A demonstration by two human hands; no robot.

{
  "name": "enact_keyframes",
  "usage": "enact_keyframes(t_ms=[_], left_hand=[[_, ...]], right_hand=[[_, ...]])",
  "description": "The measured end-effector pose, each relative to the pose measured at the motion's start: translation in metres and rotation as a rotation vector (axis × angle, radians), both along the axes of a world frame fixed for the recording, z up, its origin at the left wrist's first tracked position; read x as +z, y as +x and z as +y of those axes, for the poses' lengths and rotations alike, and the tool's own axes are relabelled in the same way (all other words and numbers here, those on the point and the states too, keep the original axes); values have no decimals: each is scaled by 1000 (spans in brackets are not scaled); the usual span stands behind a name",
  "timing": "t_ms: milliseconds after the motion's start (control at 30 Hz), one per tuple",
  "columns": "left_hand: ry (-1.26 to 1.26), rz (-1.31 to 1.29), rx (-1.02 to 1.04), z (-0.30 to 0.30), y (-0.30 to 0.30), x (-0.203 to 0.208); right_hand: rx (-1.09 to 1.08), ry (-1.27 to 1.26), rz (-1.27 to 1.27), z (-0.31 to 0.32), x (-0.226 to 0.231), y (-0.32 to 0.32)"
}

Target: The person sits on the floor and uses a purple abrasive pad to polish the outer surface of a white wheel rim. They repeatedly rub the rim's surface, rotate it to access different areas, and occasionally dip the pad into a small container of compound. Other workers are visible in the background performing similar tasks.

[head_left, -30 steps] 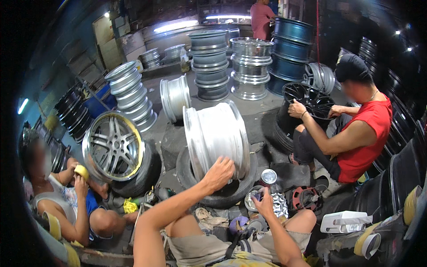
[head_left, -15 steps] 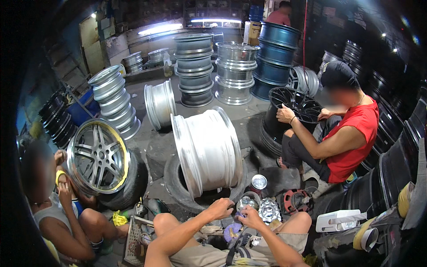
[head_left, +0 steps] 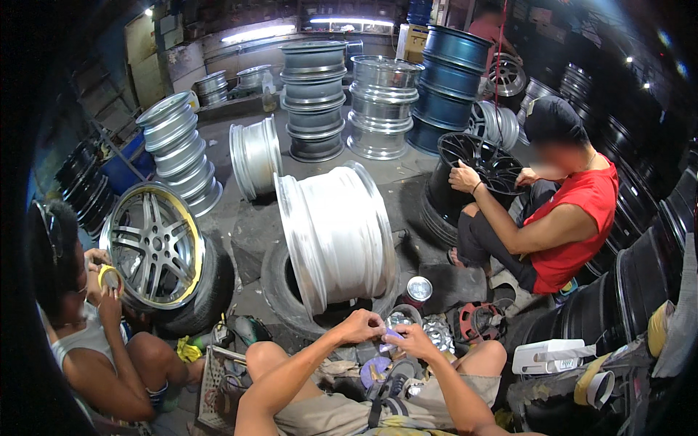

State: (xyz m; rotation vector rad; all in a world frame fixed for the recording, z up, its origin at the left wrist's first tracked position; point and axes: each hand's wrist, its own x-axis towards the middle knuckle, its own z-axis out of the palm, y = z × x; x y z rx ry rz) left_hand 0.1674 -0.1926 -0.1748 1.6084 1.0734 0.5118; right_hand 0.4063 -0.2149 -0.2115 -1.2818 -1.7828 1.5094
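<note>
Between my knees both hands meet over a small piece of purple sheet (head_left: 393, 335), perhaps sandpaper. My left hand (head_left: 360, 326) pinches its left end with closed fingers. My right hand (head_left: 414, 342) is closed on the other side of it. A round purple disc (head_left: 375, 371) lies below them, by a dark sandal (head_left: 399, 381). Just beyond my hands a wide silver wheel rim (head_left: 336, 236) rests on its side on a black tyre (head_left: 274, 287). Shiny metal bowls (head_left: 437, 333) sit right of my hands.
A co-worker in red (head_left: 571, 218) holds a black rim (head_left: 486, 163) at the right. Another person (head_left: 91, 349) sits at the left with yellow tape (head_left: 109, 277) beside a spoked rim (head_left: 155, 243). A can (head_left: 419, 291), a red tool (head_left: 480, 323) and a plastic crate (head_left: 218, 392) stand nearby. Rim stacks (head_left: 314, 102) rise behind.
My hands have come closer together, and the purple piece now shows between them. The person at the left has raised the yellow tape. At the back, a person now appears beside a spoked wheel.
</note>
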Motion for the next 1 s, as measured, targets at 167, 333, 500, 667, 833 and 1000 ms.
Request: enact_keyframes(t_ms=[167, 333, 500, 667, 833, 1000], left_hand=[[-69, -98, 131, -1, -5, 12], [-189, -293, 228, 2, -6, 15], [38, -144, 333, -1, -4, 18], [25, -203, 278, -2, -6, 20], [-94, -307, 247, -7, -6, 40], [2, -318, 250, -5, -9, 27]], right_hand=[[-72, -72, 57, 0, 40, -6], [-179, -18, 188, 4, 47, -6], [-149, 224, 61, 9, 59, -12], [-87, 392, 9, 12, 66, -20], [-132, 256, 101, 15, 67, -22], [-173, 131, 241, 13, 73, -30]])
